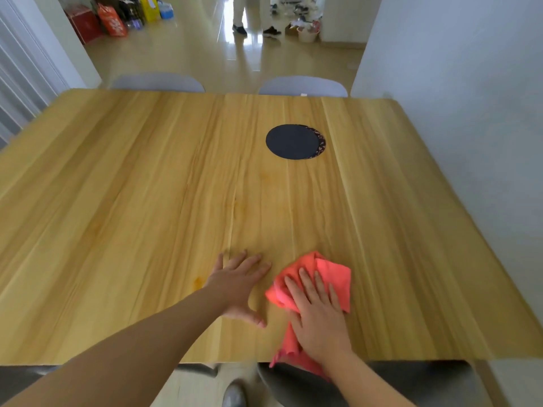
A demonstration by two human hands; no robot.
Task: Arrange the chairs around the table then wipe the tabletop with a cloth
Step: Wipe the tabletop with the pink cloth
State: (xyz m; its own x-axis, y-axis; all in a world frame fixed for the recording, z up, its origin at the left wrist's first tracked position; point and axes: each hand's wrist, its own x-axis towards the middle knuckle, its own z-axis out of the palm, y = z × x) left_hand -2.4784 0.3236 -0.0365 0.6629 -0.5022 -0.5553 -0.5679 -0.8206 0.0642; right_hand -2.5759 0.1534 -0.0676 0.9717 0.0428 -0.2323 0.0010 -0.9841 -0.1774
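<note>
Two grips lie flat on the tabletop (147, 186) near its front edge. The right grip (320, 321) is wide, fingers straight and spread, pressing the cloth (335, 277) down rather than clutching it. That spreads pressure over more fabric, which suits wiping. The cloth is crumpled under the palm, with a tail hanging over the near edge. The left grip (238, 286), just beside it, is also wide and holds nothing. Its palm rests on bare wood, most likely as a brace while the person leans in.

Two chairs (157, 82) stand tucked against the far edge and a dark seat (282, 383) shows below the near edge. The arranging therefore seems done, and wiping is the step in hand. Two round mats (291, 141), overlapped, sit well apart toward the far right and would need lifting to clean beneath. A small orange mark (198, 281) lies near the left wrist.
</note>
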